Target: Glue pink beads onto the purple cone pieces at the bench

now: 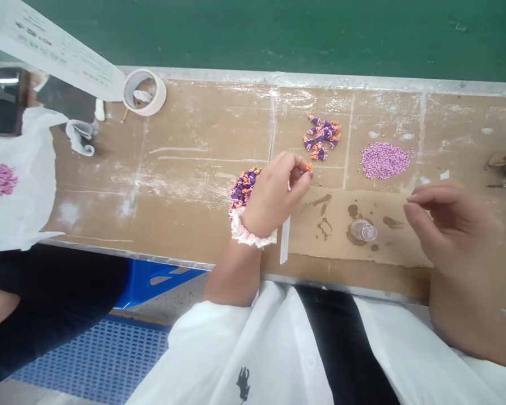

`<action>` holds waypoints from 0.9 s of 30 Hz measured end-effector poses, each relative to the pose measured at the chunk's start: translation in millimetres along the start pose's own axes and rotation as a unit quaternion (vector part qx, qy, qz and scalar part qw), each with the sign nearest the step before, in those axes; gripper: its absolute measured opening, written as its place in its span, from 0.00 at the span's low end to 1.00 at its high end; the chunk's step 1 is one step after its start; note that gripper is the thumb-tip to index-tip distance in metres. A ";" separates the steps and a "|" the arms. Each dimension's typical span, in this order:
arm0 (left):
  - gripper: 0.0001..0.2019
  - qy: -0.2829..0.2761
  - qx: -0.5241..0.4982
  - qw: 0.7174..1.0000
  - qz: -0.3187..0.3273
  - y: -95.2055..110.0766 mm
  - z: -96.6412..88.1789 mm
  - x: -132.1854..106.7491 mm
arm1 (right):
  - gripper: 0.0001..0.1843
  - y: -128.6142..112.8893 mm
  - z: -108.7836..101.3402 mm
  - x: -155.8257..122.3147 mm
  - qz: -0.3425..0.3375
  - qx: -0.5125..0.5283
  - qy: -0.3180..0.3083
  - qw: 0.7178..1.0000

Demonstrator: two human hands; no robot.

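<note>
My left hand (276, 194) is curled over the brown worktop (185, 185), its fingertips pinching a small orange and purple piece (308, 167). A white frilly scrunchie sits on that wrist. Just left of the hand lies a heap of purple and orange pieces (242, 188). A second heap of the same pieces (321, 136) lies further back. My right hand (451, 222) hovers at the right with its fingers pressed together; I cannot make out anything in them. A pile of tiny pink beads (383, 160) lies beyond it. A small clear cap (363, 230) stands between my hands.
A tape roll (144, 91) rests at the back left beside a printed sheet (54, 48). A white plastic bag with pink beads (3, 179) lies at the far left. A white strip (284, 242) sits by the front edge. Another person's dark-clothed leg (46, 304) is at lower left.
</note>
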State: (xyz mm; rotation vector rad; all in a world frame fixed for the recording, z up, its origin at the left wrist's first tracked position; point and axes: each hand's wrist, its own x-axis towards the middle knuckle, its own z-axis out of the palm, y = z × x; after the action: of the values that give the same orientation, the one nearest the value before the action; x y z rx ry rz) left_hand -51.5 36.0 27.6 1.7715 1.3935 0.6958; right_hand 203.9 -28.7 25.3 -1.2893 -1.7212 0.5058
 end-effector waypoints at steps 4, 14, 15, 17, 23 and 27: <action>0.08 -0.202 -0.336 0.919 -0.046 15.2 18.0 -10.7 | 0.21 -2.8 0.5 -3.2 -0.007 0.046 -0.041 0.998; 0.12 -0.405 -0.574 0.694 -0.158 27.9 56.0 -32.3 | 0.16 -16.3 2.2 -6.7 -0.068 0.211 -0.166 0.961; 0.12 -0.402 -0.573 0.696 -0.158 28.1 56.7 -33.1 | 0.14 -15.8 2.2 -6.6 -0.054 0.227 -0.169 0.958; 0.11 -0.396 -0.559 0.713 -0.147 29.3 55.9 -33.6 | 0.11 -15.8 2.6 -5.8 -0.034 0.252 -0.175 0.951; 0.06 -0.370 -0.457 0.805 -0.074 33.2 44.4 -28.5 | 0.03 -22.8 5.3 -3.5 -0.020 0.237 -0.189 0.953; 0.06 -0.337 -0.483 0.803 -0.094 31.8 42.8 -27.8 | 0.03 -12.0 2.6 -0.9 0.019 0.133 -0.156 0.979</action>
State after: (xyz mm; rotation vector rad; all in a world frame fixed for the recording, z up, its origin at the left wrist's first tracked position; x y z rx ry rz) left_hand -7.1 -4.4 31.0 0.8713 0.5119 0.4474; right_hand 195.2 -33.5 32.7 -1.0938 -1.8097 0.9680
